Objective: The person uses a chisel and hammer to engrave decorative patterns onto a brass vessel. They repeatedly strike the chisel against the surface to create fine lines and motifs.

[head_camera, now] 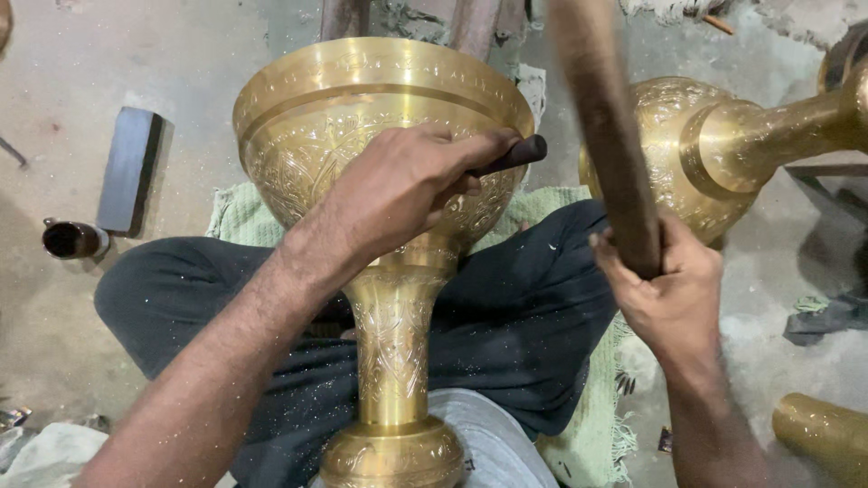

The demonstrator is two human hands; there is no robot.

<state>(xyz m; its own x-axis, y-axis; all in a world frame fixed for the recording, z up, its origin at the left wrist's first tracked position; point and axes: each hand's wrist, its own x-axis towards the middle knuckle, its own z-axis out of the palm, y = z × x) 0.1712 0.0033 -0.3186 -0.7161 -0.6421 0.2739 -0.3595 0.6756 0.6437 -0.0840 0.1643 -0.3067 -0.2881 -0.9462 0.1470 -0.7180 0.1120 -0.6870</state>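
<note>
The left hand (407, 185) is curled shut around a short dark tool (511, 155), whose blunt end sticks out past the knuckles; the fist rests against the engraved bowl of a tall brass vase (391, 352). The right hand (669, 285) is clenched around a dark wooden stick (601, 117), held raised and blurred, to the right of the vase's bowl.

The vase lies across the person's lap, its wide mouth pointing away and its foot toward the body. Its narrow stem runs down between the knees, over dark trousers (533, 307) speckled with fine metal dust. Under the vase and the legs a pale green cloth (237, 214) is spread on the floor, with a frayed edge showing to the right of the vase's foot.

To the right of the vase, beyond the stick, a second brass vessel (723, 149) lies on its side, round body toward the vase and neck pointing away. A further brass piece (827, 434) shows at the lower right. To the left of the vase, on the dusty concrete floor, lie a dark grey rectangular block (128, 167) and, just below it, a small dark cylinder (72, 239).
</note>
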